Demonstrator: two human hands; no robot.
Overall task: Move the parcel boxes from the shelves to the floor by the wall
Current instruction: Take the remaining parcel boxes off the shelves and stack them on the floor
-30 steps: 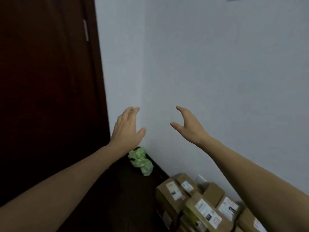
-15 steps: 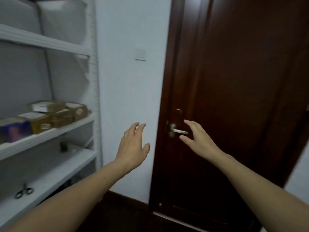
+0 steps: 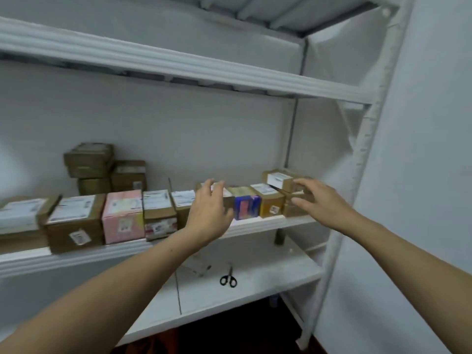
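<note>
A row of several parcel boxes lines the middle shelf [image 3: 255, 227] of a white rack: brown cardboard ones [image 3: 74, 221], a pink box [image 3: 122, 215] and a blue-fronted box [image 3: 246, 206]. More brown boxes [image 3: 89, 162] are stacked behind at the left. My left hand [image 3: 208, 215] reaches out with relaxed fingers just in front of a box left of the blue one, holding nothing. My right hand [image 3: 319, 203] is spread open at the stacked brown boxes [image 3: 278, 178] on the shelf's right end; contact is unclear.
Black scissors [image 3: 228, 278] and a small clear item [image 3: 201, 268] lie on the lower shelf [image 3: 268, 284]. An upper shelf [image 3: 178, 65] runs overhead. The rack's white post [image 3: 357, 175] and a pale wall [image 3: 421, 175] stand at the right. Dark floor shows below.
The view swung left from the wall corner, past the dark door, to the shelf rack. Both empty hands now reach toward the boxes on the middle shelf.
</note>
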